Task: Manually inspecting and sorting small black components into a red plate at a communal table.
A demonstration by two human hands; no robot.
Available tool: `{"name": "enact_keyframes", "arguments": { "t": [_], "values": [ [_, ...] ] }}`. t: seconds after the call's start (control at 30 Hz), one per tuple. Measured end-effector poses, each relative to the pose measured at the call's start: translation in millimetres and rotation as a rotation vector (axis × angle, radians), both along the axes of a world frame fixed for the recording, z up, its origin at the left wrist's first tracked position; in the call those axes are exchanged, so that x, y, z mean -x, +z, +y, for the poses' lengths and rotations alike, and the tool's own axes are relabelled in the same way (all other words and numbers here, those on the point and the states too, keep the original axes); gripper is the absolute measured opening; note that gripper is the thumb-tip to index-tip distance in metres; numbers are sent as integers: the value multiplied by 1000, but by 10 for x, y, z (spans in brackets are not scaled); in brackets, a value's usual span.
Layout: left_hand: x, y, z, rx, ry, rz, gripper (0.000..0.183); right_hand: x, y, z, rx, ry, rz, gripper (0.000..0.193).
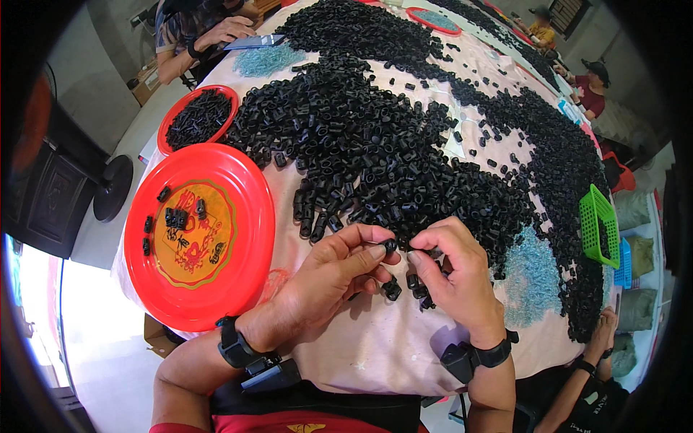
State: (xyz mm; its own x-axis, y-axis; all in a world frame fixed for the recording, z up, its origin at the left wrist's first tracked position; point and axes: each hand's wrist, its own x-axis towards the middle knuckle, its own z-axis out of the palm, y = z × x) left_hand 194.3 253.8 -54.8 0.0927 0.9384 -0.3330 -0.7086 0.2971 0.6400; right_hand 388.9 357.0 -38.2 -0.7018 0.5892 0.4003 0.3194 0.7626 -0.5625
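Note:
Between the thumb and fingers of my left hand (336, 267) is a small black plastic fitting (390, 246), its rounded end facing my other hand. My right hand (462, 278) is pinched closed just beside it, thumb against forefinger; what its fingertips hold is too small and dark to make out. A few loose black fittings (392, 290) lie on the pink cloth (346, 353) under both hands. Just beyond my fingertips rises a large heap of the same short tubular black fittings (354, 137).
At left sits a red plate (258, 216) with several black pieces, and behind it a red bowl (233, 115) of slim black parts. Clear bluish bits (530, 278) are piled at right, near a green basket (593, 238). Other people's hands (229, 30) work around the table.

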Motion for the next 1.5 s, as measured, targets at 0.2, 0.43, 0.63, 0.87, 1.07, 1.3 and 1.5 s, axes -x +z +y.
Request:
{"name": "enact_keyframes", "arguments": {
  "t": [0.2, 0.43, 0.63, 0.87, 1.07, 1.3, 1.5],
  "values": [
    [-60, 35, -4, -26, -73, 115, 25, 31, 88, -111, 265, -43, 145, 11],
    [-48, 54, -8, -24, -81, 113, 23, -24, 31, -81, 425, -25, 125, 18],
    [-48, 35, -4, -34, -62, 137, 22, 5, 25, -90, 407, -10, 175, 23],
    [-60, -5, 1, -64, -40, 210, 21, -6, 21, -129, 389, -70, 183, 23],
    [-92, 2, 16, -106, -24, 334, 21, 18, 51, -124, 245, -13, 151, 21],
    [-76, 0, 1, -147, -65, 445, 19, 10, 43, -122, 238, 25, 167, 19],
    [-75, 12, 16, -174, -107, 602, 22, -2, 38, -105, 93, 72, 175, 17]
  ]
}}
